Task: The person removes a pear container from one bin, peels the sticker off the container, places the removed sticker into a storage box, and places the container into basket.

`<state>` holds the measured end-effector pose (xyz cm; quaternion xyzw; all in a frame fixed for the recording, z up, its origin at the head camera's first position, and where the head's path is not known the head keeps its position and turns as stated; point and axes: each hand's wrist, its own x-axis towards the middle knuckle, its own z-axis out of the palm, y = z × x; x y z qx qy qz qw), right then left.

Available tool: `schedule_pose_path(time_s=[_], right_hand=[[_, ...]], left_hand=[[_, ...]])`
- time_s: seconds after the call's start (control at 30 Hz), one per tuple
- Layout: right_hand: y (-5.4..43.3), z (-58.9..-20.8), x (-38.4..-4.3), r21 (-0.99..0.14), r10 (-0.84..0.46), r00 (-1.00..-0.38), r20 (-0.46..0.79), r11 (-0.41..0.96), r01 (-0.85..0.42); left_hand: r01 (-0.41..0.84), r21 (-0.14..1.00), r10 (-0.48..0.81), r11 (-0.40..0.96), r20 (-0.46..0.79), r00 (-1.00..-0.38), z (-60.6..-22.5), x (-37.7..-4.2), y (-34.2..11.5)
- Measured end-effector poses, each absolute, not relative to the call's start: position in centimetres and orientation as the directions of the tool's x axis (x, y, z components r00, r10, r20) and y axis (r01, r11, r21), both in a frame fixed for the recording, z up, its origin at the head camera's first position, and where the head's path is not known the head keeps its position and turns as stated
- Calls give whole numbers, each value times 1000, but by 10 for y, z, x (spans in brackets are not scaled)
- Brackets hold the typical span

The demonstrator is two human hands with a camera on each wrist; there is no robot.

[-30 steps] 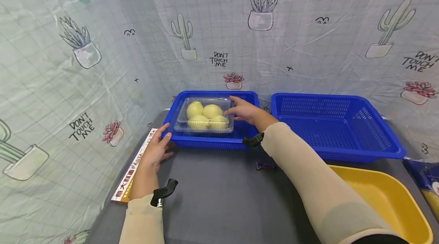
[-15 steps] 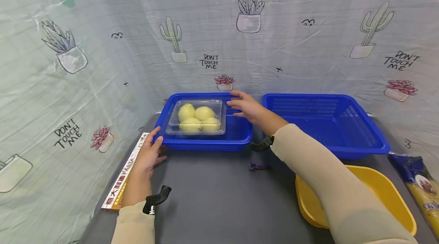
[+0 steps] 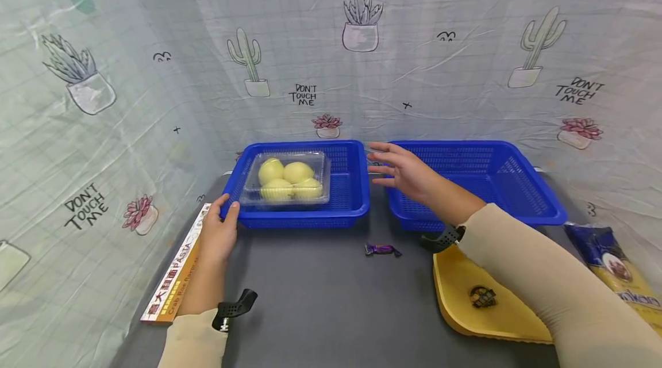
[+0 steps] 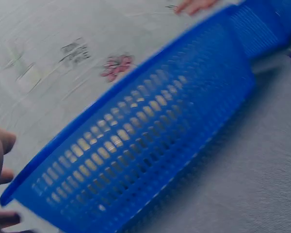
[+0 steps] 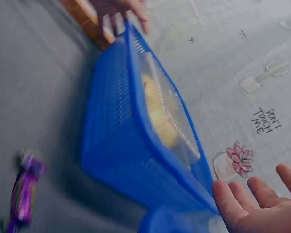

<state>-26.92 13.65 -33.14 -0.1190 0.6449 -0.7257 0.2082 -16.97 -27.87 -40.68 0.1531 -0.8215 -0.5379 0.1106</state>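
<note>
In the head view, a clear plastic clamshell box (image 3: 323, 175) of pale yellow-green round fruits (image 3: 297, 173) lies in the left part of a blue basket (image 3: 300, 215). My left hand (image 3: 218, 236) is at this basket's front left corner, thumb and fingertips right at the rim. The left wrist view has its spread fingers (image 4: 5, 141) beside that corner. My right hand (image 3: 408, 172) hovers with fingers extended, overlapping the gap between the two baskets and the second blue basket (image 3: 517, 218). It holds nothing.
A purple-wrapped candy (image 3: 381, 249) lies on the grey table (image 3: 320, 299). The yellow tray (image 3: 455, 316) at front right is partly behind the right sleeve. A pasta box (image 3: 176, 276) lies along the left, a blue-and-yellow bag (image 3: 615, 270) at the far right. Printed curtains stand behind.
My right hand has left the clamshell box and moved right, out of the left basket. The left hand has stayed at the basket's corner. The head view has shifted to the right.
</note>
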Motion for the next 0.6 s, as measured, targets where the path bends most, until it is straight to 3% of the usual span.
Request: schedule_pose_path(time_s=[0.13, 0.27, 0.43, 0.6], right_hand=[[159, -329, -250, -997, -456, -889, -36, 71, 3], [175, -329, -229, -938, -459, -889, 10, 304, -168], [182, -331, -203, -753, -509, -859, 62, 541, -375], [185, -338, -187, -570, -567, -821, 67, 654, -498]], left_hand=[[-83, 819, -412, 568, 195, -890, -399, -167, -264], [-3, 748, -322, 663, 282, -904, -387, -162, -250], [167, 615, -112, 771, 389, -914, -374, -158, -238], [248, 514, 51, 821, 366, -929, -366, -156, -229]])
